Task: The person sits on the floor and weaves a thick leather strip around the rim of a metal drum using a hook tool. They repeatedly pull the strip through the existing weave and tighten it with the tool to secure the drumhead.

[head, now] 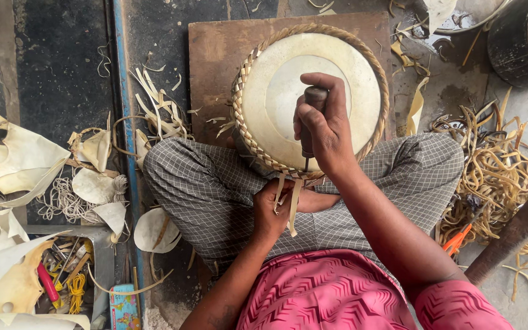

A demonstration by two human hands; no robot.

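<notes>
Rawhide drumhead (276, 91) is braided all round; my right hand (325, 131) grips an awl (310, 122), left hand (271, 211) pinching loose strap ends (293, 205).

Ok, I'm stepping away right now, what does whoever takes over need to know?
Right hand: gripping a wooden-handled awl, tip at the near edge of the drum.
Left hand: pinching pale hide strips hanging from that edge.
Drum lies in the lap, partly over a wooden board. Braided lacing shows around the rim; the loose strips at the near edge are not woven in. Spare strips are piled to the right.
</notes>
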